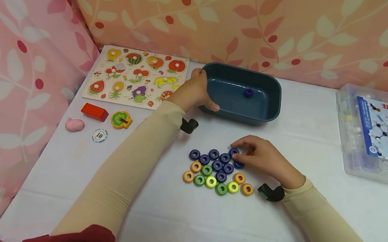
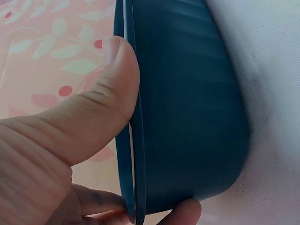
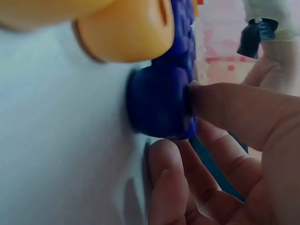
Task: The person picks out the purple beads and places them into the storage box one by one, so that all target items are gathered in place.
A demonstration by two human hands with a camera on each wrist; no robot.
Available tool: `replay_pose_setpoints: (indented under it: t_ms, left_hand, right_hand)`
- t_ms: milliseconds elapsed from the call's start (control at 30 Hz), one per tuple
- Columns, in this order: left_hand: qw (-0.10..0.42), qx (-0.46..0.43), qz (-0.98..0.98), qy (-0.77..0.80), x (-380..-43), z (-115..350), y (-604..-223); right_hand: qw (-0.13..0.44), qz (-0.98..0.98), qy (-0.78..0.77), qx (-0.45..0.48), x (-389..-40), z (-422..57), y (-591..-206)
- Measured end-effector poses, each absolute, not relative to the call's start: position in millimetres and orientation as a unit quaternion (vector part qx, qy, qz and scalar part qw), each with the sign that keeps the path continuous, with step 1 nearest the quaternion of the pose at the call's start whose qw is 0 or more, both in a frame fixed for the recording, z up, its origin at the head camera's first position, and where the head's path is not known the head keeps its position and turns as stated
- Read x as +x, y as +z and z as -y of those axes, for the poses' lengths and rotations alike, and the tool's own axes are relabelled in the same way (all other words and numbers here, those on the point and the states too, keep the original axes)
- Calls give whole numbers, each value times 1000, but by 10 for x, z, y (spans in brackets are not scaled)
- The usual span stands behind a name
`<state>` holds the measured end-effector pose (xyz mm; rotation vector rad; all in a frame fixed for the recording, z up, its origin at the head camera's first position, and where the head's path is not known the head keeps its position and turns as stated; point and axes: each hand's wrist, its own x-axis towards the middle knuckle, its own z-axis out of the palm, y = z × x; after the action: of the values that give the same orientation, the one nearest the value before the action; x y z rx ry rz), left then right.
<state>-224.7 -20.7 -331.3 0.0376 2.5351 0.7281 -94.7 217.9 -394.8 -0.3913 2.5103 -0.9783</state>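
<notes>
My left hand (image 1: 196, 90) grips the left end of a dark teal plastic tub (image 1: 274, 103), thumb on the near side. In the left wrist view the thumb presses at the rim of the tub (image 2: 187, 103), with fingertips under its end. One dark blue ring (image 1: 248, 92) lies inside. My right hand (image 1: 263, 157) is at the back right of a group of small rings, its thumb and index finger pinching a dark blue ring (image 1: 234, 152). Several dark blue rings (image 1: 213, 154) lie beside it, with green rings (image 1: 221, 189), yellow rings (image 1: 233, 187) and orange rings (image 1: 247, 189) nearer me.
A fruit puzzle board (image 1: 129, 77) lies at the back left. Before it are a red block (image 1: 94, 112), a tree-shaped piece (image 1: 121, 120), a pink pig figure (image 1: 74, 125) and a token marked 10 (image 1: 99, 136). A clear plastic case (image 1: 382, 135) lies at right. Patterned cloth stands behind.
</notes>
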Motion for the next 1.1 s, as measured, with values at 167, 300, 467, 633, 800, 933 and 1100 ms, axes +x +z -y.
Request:
replay_pose_setpoints:
  t_ms: [167, 300, 467, 633, 800, 933, 1100]
  left_hand:
    - [251, 14, -931, 265, -2261, 209, -3324]
    - [256, 9, -930, 264, -2273, 203, -3336]
    - [255, 4, -930, 264, -2288, 201, -3346]
    - [257, 3, -929, 267, -2293, 205, -3353]
    - [256, 4, -928, 270, -2288, 208, -3353]
    - [254, 10, -927, 274, -2283, 219, -3367]
    - [245, 21, -931, 270, -2269, 230, -3375]
  right_hand:
    - [207, -905, -345, -139, -981, -2157, -3983]
    - [209, -899, -356, -145, -986, -2176, -3999]
    - [220, -896, -357, -145, -1022, -2207, -3984]
    - [221, -903, -342, -136, -1155, -2231, -3658]
    - [163, -920, -338, -110, -1485, -2203, -3161]
    - [126, -926, -344, -92, -1916, -2166, -3013]
    - [126, -923, -346, -107, -2446, -2099, -3214]
